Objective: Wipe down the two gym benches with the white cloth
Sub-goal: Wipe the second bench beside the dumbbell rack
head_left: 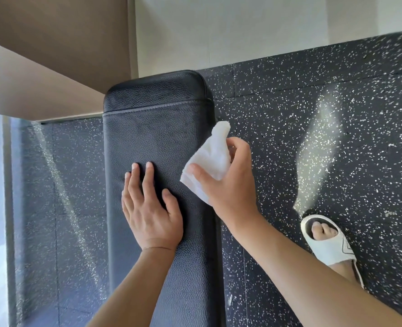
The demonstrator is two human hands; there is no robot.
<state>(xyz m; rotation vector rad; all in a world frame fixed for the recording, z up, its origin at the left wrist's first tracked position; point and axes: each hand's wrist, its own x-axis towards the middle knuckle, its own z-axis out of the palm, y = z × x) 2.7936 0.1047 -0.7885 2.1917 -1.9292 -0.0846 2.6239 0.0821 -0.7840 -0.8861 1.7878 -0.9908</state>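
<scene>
my left hand (151, 212) lies flat on the long black padded bench with the pebbled leather-like cover (157, 128), fingers straight and a little spread, palm pressing the pad and grasping nothing. just to its right, my right hand (230, 182) is clenched around the crumpled white cloth (210, 159), thumb on the near side and fingers curled behind it. the cloth is bunched up, one corner poking upward past my fingers, and it hangs at the bench's right edge; i cannot tell whether it touches the pad. beyond my left fingertips the bench runs to a stitched seam and a rounded end near the wall. under and to the right of my right hand is the black rubber floor with white speckles (289, 102), and below right of that hand my foot sits in a white open-toe slide sandal (329, 241).
</scene>
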